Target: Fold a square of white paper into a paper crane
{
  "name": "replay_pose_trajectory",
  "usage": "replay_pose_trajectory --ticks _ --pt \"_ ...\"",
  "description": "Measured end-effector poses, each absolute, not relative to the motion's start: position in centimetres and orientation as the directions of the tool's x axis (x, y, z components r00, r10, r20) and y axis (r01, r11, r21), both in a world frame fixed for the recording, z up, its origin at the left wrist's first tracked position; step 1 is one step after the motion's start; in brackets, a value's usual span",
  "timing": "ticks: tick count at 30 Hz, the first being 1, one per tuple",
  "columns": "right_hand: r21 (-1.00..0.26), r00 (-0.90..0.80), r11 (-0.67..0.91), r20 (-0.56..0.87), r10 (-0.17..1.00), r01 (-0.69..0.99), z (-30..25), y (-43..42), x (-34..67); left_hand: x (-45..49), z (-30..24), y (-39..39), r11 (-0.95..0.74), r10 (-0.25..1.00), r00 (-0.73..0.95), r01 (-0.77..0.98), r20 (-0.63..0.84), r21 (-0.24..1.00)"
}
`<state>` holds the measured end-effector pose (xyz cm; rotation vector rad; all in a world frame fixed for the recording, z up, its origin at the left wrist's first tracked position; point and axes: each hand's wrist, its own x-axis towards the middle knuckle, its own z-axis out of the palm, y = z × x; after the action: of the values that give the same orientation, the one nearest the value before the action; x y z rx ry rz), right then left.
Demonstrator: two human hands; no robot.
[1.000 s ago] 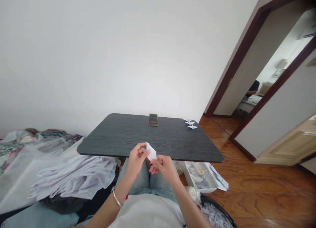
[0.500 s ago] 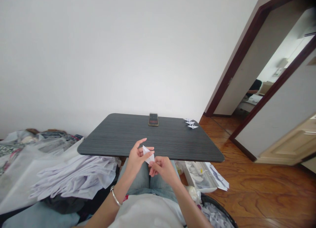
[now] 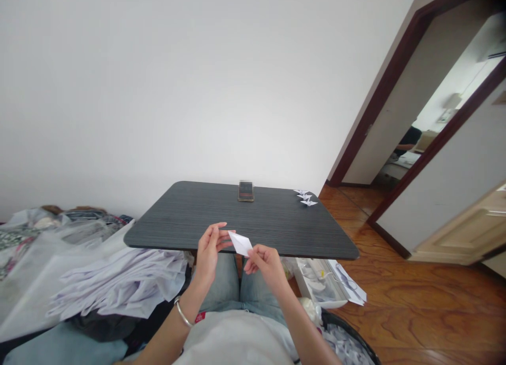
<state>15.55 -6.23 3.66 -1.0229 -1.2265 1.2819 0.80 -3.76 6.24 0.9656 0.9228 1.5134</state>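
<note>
A small piece of folded white paper [image 3: 239, 243], shaped like a diamond, is held up over the near edge of the dark table [image 3: 190, 209]. My right hand [image 3: 264, 261] pinches its lower right corner between thumb and fingers. At the paper's upper left tip is my left hand [image 3: 211, 247], its fingers stretched out and apart; the fingertips lie close behind the tip, and I cannot tell whether they touch it. Three folded white paper cranes [image 3: 305, 197] stand in a row at the table's far right corner.
A phone-like dark device [image 3: 245, 191] stands at the table's back edge by the wall. White cloth-like sheets [image 3: 126, 280] are heaped at the left. On the right are a white box [image 3: 320, 283] with odds and ends and a black-rimmed bin [image 3: 348, 344] of paper scraps.
My left thumb and fingers have let go of the folded paper, and that hand has moved slightly left. The paper now shows more fully, held by my right hand.
</note>
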Motion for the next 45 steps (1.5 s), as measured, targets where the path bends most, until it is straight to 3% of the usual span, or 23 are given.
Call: replay_pose_trajectory --ticks 7,13,17,19,22,26,31,45 --pt "-0.959 -0.041 0.023 0.035 0.999 -0.282 4.5 -6.3 15.8 1.8 6.0 -4.2 -0.070 0.991 0.084 -0.345 0.105 0.936" --pt "-0.963 -0.083 -0.001 0.022 0.996 -0.270 3.7 -6.1 15.4 2.5 6.0 -4.8 -0.065 0.985 0.125 -0.366 0.118 0.928" --pt "-0.988 -0.058 0.099 0.107 0.993 -0.120 3.1 -5.8 15.3 2.3 6.0 -4.7 -0.077 0.987 0.111 -0.315 0.118 0.946" --pt "-0.977 0.069 0.212 0.212 0.975 0.005 3.0 -5.8 15.4 2.3 5.8 -4.6 -0.096 0.989 0.083 -0.263 0.121 0.960" --pt "-0.894 0.273 0.368 0.432 0.860 0.257 3.3 -6.1 15.6 2.3 5.6 -4.6 -0.148 0.987 0.041 -0.155 0.156 0.977" --pt "-0.755 0.187 0.483 0.605 0.774 0.443 3.9 -6.7 15.6 2.4 5.1 -4.6 -0.240 0.970 0.020 -0.016 0.240 0.971" --pt "-0.748 0.085 0.519 0.599 0.796 0.414 3.9 -6.8 15.2 2.4 4.5 -4.7 -0.316 0.948 0.055 0.069 0.313 0.946" --pt "-0.837 0.142 0.493 0.532 0.835 0.236 3.9 -6.6 15.5 2.3 4.9 -4.9 -0.353 0.936 0.026 0.047 0.352 0.935"
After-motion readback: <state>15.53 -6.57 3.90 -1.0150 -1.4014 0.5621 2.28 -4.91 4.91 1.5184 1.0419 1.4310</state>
